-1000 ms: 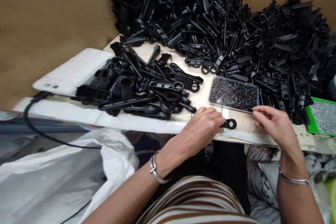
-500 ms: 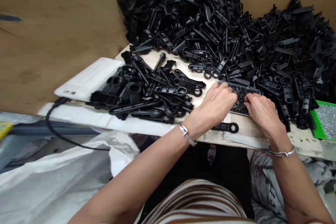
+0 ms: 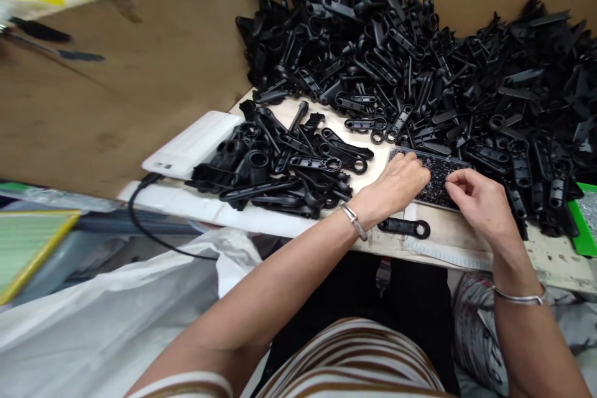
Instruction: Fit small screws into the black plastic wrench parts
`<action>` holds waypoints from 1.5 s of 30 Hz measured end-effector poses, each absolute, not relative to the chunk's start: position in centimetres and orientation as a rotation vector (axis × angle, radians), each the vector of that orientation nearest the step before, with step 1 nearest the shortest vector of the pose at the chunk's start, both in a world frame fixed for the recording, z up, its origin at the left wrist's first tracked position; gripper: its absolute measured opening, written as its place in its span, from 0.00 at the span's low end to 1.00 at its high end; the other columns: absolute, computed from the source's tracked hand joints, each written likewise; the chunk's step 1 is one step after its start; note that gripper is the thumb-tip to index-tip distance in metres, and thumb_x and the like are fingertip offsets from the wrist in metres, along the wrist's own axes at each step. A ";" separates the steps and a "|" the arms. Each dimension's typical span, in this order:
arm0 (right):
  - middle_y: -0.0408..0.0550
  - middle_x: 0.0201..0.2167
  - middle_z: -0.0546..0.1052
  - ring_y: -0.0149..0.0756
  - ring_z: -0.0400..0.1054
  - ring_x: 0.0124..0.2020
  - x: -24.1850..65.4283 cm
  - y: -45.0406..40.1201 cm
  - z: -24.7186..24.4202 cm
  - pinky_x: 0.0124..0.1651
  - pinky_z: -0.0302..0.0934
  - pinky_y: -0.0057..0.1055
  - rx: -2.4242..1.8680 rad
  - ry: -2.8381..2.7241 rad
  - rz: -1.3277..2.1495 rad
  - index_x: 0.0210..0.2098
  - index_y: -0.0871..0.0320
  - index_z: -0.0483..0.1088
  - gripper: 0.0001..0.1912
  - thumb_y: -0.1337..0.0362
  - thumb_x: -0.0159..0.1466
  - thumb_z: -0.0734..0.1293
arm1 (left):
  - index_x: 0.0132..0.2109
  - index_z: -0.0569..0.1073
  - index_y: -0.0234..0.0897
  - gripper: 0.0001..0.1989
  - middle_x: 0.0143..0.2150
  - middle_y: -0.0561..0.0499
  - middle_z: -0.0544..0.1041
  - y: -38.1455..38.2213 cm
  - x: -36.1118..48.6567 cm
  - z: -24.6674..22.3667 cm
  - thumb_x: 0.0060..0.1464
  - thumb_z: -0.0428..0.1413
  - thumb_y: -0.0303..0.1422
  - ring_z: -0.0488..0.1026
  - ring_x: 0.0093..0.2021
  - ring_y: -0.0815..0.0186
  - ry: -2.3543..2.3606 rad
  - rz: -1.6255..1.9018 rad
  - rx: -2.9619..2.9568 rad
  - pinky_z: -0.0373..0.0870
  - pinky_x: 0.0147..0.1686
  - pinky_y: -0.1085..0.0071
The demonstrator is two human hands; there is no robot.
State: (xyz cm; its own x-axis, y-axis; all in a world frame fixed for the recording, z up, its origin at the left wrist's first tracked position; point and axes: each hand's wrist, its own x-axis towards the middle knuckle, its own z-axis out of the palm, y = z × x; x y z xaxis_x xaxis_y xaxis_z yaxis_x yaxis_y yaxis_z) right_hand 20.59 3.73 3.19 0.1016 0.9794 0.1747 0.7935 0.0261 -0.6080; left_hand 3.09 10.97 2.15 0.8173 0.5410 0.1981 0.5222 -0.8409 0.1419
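A shallow clear tray (image 3: 422, 204) holds many tiny black pieces (image 3: 437, 173). Over its left part, my left hand (image 3: 400, 181) is closed with the fingers bent down among the pieces; its fingertips are hidden. At the tray's right end, my right hand (image 3: 485, 202) pinches thumb and forefinger together just above the pieces. Whatever either hand grips is too small or too hidden to make out. Just in front of the tray lies one black plastic arm with a ring end (image 3: 403, 227), below my left wrist and touched by neither hand.
A large heap of black plastic parts (image 3: 373, 56) fills the back and right of the table. A smaller pile (image 3: 280, 168) lies left, beside a white flat box (image 3: 193, 144) with a black cable (image 3: 135, 214). A green tray (image 3: 581, 224) of small metal pieces stands far right.
My right hand has lifted slightly, its thumb and forefinger now pinched together in view. My left hand stays over the tray's left part. The whole view has shifted toward the left.
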 end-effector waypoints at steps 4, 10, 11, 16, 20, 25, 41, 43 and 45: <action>0.43 0.23 0.73 0.29 0.63 0.21 20.4 3.0 2.5 0.25 0.58 0.28 -1.633 -1.299 0.903 0.37 0.60 0.75 0.12 0.57 0.58 0.70 | 0.36 0.74 0.30 0.16 0.31 0.45 0.75 11.2 2.9 2.8 0.51 0.45 0.13 0.71 0.37 0.60 0.927 0.398 2.801 0.65 0.35 0.68; 0.45 0.27 0.76 0.24 0.63 0.21 19.8 1.7 2.5 0.22 0.59 0.22 -1.321 -0.919 1.267 0.34 0.60 0.76 0.12 0.60 0.53 0.76 | 0.32 0.77 0.33 0.14 0.31 0.50 0.78 10.1 1.4 3.8 0.48 0.50 0.15 0.73 0.33 0.66 0.995 0.747 2.322 0.67 0.35 0.70; 0.46 0.28 0.76 0.24 0.64 0.22 19.6 1.5 2.6 0.22 0.60 0.21 -1.303 -0.876 1.301 0.34 0.59 0.76 0.12 0.61 0.52 0.76 | 0.31 0.77 0.34 0.12 0.30 0.51 0.78 9.5 1.1 3.8 0.48 0.52 0.17 0.73 0.32 0.67 0.987 0.822 2.180 0.68 0.36 0.71; 0.45 0.29 0.76 0.24 0.64 0.23 18.8 0.1 2.6 0.23 0.63 0.20 -1.255 -0.780 1.359 0.33 0.57 0.76 0.11 0.62 0.52 0.77 | 0.28 0.75 0.33 0.03 0.25 0.54 0.76 6.2 0.9 3.8 0.44 0.62 0.26 0.72 0.27 0.70 0.825 0.959 1.313 0.69 0.28 0.75; 0.43 0.29 0.75 0.24 0.65 0.23 18.1 -0.7 2.3 0.24 0.64 0.19 -1.207 -0.762 1.350 0.36 0.55 0.76 0.12 0.62 0.53 0.76 | 0.34 0.75 0.30 0.07 0.25 0.53 0.76 4.7 1.1 3.4 0.43 0.63 0.25 0.72 0.24 0.72 0.715 0.916 0.914 0.70 0.26 0.77; 0.43 0.27 0.75 0.24 0.65 0.22 17.5 -1.6 2.0 0.23 0.65 0.20 -1.188 -0.724 1.296 0.35 0.56 0.76 0.11 0.61 0.53 0.76 | 0.35 0.77 0.28 0.07 0.25 0.49 0.79 3.8 1.3 3.0 0.46 0.62 0.26 0.74 0.24 0.71 0.702 0.888 0.784 0.72 0.29 0.75; 0.43 0.35 0.69 0.27 0.61 0.27 14.6 -3.4 1.7 0.27 0.59 0.26 -1.139 -0.840 1.061 0.31 0.52 0.75 0.06 0.61 0.55 0.75 | 0.32 0.76 0.29 0.11 0.23 0.50 0.76 1.7 0.8 2.2 0.43 0.66 0.33 0.64 0.21 0.77 0.619 0.850 0.623 0.58 0.22 0.79; 0.43 0.37 0.68 0.27 0.61 0.28 14.2 -3.3 1.6 0.29 0.60 0.26 -1.135 -0.816 1.076 0.31 0.52 0.75 0.06 0.62 0.55 0.75 | 0.32 0.76 0.30 0.11 0.23 0.51 0.75 1.6 0.7 2.2 0.43 0.67 0.32 0.66 0.21 0.76 0.593 0.841 0.596 0.58 0.22 0.79; 0.43 0.40 0.68 0.27 0.61 0.30 13.9 -3.2 1.5 0.32 0.62 0.27 -1.141 -0.778 1.103 0.31 0.52 0.75 0.07 0.61 0.54 0.76 | 0.32 0.76 0.30 0.12 0.23 0.51 0.75 1.5 0.7 2.2 0.42 0.67 0.32 0.67 0.22 0.75 0.581 0.838 0.570 0.59 0.23 0.79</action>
State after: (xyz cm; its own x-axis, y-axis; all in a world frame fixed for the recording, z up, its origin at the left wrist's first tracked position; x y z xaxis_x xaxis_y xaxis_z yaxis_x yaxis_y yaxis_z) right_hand 13.92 -3.25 1.48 0.3030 0.9517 -0.0497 -0.2721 0.0364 -0.9616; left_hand 0.75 1.52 2.25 0.5365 0.8076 -0.2449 -0.5123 0.5423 0.6659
